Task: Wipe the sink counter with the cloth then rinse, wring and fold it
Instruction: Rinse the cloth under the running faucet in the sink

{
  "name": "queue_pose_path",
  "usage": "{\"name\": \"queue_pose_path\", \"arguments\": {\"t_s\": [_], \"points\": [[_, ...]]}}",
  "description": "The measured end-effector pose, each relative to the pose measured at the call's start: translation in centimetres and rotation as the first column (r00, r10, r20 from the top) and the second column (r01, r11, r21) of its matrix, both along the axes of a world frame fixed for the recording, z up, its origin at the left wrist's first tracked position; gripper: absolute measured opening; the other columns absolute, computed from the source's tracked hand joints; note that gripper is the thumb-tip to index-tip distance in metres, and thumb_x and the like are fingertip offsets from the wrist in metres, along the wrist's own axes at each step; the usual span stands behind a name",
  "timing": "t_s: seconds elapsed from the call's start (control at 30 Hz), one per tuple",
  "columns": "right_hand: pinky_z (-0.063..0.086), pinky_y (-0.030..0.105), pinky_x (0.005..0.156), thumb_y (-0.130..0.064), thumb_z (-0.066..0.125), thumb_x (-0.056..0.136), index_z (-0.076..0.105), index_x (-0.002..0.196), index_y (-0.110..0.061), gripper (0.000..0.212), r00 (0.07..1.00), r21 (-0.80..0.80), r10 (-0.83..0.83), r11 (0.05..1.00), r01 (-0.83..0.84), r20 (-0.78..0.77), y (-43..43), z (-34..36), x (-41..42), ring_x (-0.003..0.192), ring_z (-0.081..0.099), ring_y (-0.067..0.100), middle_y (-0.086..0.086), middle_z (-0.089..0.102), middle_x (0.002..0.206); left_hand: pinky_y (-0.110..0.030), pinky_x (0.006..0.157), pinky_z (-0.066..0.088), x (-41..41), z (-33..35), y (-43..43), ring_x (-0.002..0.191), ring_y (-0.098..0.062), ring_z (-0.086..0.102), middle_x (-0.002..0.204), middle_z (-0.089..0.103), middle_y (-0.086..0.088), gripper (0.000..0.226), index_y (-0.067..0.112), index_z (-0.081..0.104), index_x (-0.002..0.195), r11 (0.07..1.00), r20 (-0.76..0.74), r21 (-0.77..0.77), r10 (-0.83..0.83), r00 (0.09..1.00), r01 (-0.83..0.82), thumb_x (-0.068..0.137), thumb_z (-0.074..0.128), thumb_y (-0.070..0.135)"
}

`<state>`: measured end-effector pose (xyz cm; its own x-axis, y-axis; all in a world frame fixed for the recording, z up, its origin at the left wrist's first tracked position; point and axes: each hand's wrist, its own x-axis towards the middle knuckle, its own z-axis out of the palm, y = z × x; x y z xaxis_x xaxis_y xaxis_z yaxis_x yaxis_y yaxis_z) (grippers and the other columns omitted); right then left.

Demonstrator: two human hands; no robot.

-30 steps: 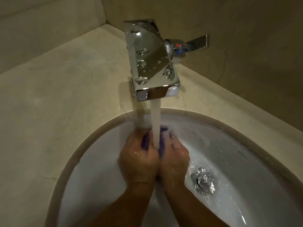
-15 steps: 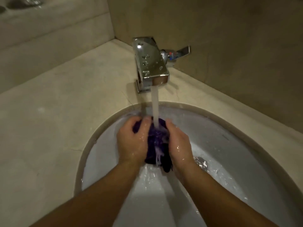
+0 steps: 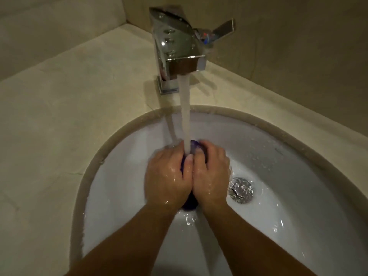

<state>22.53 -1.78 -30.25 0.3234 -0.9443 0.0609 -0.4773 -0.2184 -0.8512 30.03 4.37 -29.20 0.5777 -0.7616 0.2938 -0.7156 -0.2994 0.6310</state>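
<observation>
Both hands, the left hand and the right hand, press together, fingers curled tight around the bunched purple cloth in the middle of the white sink. Water runs from the tap at 12 o'clock onto the cloth. The drain sits at 3 o'clock of the hands, and the beige surface surrounds the sink.

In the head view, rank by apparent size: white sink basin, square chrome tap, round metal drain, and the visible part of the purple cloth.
1. white sink basin
2. square chrome tap
3. round metal drain and purple cloth: about alike; left hand and right hand hide most of the cloth.
</observation>
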Motion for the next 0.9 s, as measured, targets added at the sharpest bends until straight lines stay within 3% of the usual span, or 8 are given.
{"name": "queue_pose_path", "arguments": {"t_s": [0.1,0.2,0.33,0.53,0.6,0.7,0.83,0.9], "points": [[0.040,0.040,0.090,-0.045,0.022,0.092,0.055,0.080,-0.032,0.038,0.994,-0.047,0.063,0.997,-0.067,-0.085,-0.9,-1.4,-0.6,0.092,0.052,0.017,-0.008,0.063,0.092,-0.036,0.077,0.044,-0.3,-0.4,-0.3,0.080,-0.021,0.061,0.088,0.069,0.001,0.036,0.017,0.070,0.093,0.991,0.172,0.125,0.033,0.984,-0.055,0.095,0.039,0.033],[0.041,0.041,0.090,-0.046,0.022,0.092,0.055,0.076,-0.030,0.040,0.991,-0.034,0.092,0.995,-0.096,-0.102,-2.1,-1.8,-0.4,0.091,0.055,0.019,-0.011,0.061,0.087,-0.036,0.076,0.041,-0.3,-0.7,-1.4,0.086,-0.020,0.060,0.089,0.067,0.003,0.047,0.023,0.070,0.093,0.926,0.236,0.348,0.062,0.970,-0.144,0.098,0.027,0.041],[0.038,0.034,0.064,-0.048,0.028,0.087,0.049,0.066,-0.027,0.037,0.997,-0.056,0.054,0.997,-0.058,-0.059,-2.7,-0.7,0.1,0.064,0.050,0.016,-0.010,0.050,0.063,-0.036,0.087,0.047,0.3,-1.2,-2.7,0.089,-0.015,0.063,0.085,0.066,0.008,0.046,0.028,0.068,0.088,0.870,0.197,0.480,0.020,0.980,-0.114,0.096,0.029,0.052],[0.042,0.028,0.053,-0.048,0.035,0.087,0.051,0.059,-0.021,0.042,0.987,0.016,0.017,1.000,-0.015,-0.159,-3.5,0.3,0.4,0.050,0.049,0.016,-0.004,0.050,0.055,-0.040,0.079,0.056,0.0,-0.7,-3.5,0.073,-0.021,0.066,0.072,0.060,0.007,0.028,0.025,0.059,0.078,0.971,-0.011,0.186,0.155,0.988,-0.150,0.095,0.049,0.045],[0.047,0.028,0.044,-0.029,0.059,0.085,0.057,0.055,-0.013,0.034,0.960,0.050,0.114,0.993,-0.105,-0.254,-3.4,0.5,0.3,0.044,0.053,0.022,0.004,0.054,0.052,-0.038,0.078,0.055,-0.2,-0.3,-3.8,0.070,-0.019,0.063,0.066,0.055,0.008,0.026,0.028,0.053,0.071,0.976,0.076,0.163,0.135,0.988,-0.145,0.095,0.056,0.038],[0.046,0.027,0.058,-0.026,0.040,0.104,0.052,0.061,-0.019,0.045,0.963,0.127,0.107,0.989,-0.077,-0.249,-3.9,0.5,-0.1,0.060,0.057,0.019,0.001,0.058,0.064,-0.037,0.080,0.054,0.0,-0.4,-3.9,0.071,-0.016,0.056,0.069,0.053,0.008,0.028,0.024,0.059,0.076,0.959,0.139,0.249,0.105,0.985,-0.138,0.097,0.052,0.041],[0.033,0.016,0.050,-0.030,0.044,0.105,0.055,0.065,-0.017,0.043,0.998,0.199,-0.042,0.979,0.048,-0.036,-3.8,2.2,0.1,0.059,0.053,0.014,-0.002,0.056,0.063,-0.039,0.064,0.054,0.7,0.5,-3.3,0.062,-0.018,0.058,0.068,0.059,0.002,0.039,0.018,0.062,0.079,0.983,-0.031,0.103,0.156,0.987,-0.152,0.095,0.044,0.047],[0.036,0.023,0.055,-0.039,0.043,0.103,0.053,0.065,-0.018,0.045,0.981,0.174,-0.132,0.979,0.106,0.144,-3.3,3.9,1.1,0.065,0.052,0.018,0.001,0.057,0.068,-0.033,0.062,0.048,1.5,1.9,-2.7,0.067,-0.016,0.057,0.072,0.059,0.002,0.029,0.020,0.060,0.080,0.988,-0.121,-0.031,0.149,0.981,-0.154,0.095,0.050,0.044]]}}
